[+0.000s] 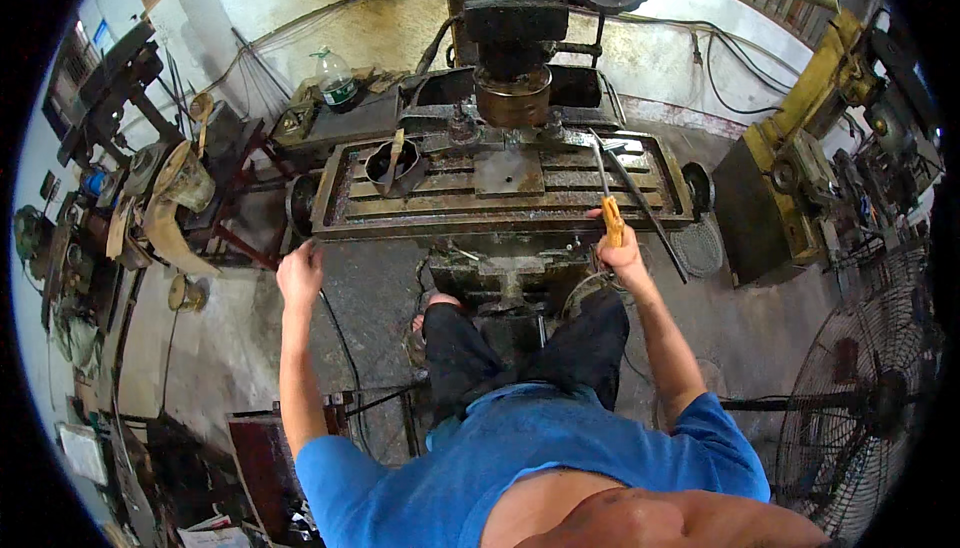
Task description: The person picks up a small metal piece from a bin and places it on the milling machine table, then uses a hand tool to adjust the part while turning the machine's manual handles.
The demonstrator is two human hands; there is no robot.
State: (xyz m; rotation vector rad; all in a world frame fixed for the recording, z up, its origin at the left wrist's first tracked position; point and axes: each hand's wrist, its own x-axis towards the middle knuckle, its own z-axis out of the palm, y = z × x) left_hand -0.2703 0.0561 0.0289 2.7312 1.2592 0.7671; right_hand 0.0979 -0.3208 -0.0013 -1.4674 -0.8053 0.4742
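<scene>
My left hand [300,272] is closed at the lower rim of the dark handwheel [301,206], on the left end of the milling machine table [360,210]. Its fingers appear wrapped round the wheel's handle, which they mostly hide. In my right hand [622,256] is a tool with an orange-yellow handle [612,220] and a long thin metal shaft, pointing up over the table's right part. A flat square metal plate [508,172] lies mid-table, below the round spindle head [512,98]. Left of the plate stands a dark pot [395,170] with a brush [397,144] in it.
A dark metal bar [645,210] slants off the table's right front edge. A second handwheel [698,188] is at the right end. A large clear bottle [336,78] stands behind left. A caged fan [870,403] is close on the right; a bucket [184,176] is left.
</scene>
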